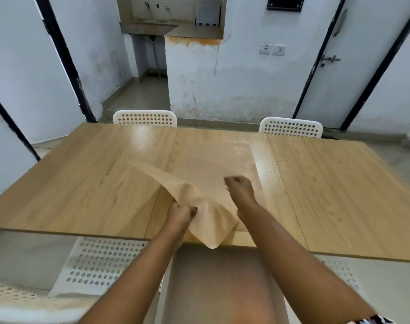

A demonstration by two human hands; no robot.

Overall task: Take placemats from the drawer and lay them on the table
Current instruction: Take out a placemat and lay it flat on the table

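Note:
A beige textured placemat (222,164) lies on the wooden table (82,183) in front of me, partly lifted. My left hand (180,213) pinches its near left part, which is raised and folded so that a corner hangs over the table's front edge. My right hand (240,188) is closed in a fist above the mat's right half; whether it grips the mat I cannot tell. The far part of the mat rests flat on the table. No drawer is in view.
White perforated chairs stand at the far side (145,118) (291,127) and at the near side (101,263) of the table. A stained white wall (222,85), doors and a sink alcove (150,26) lie beyond.

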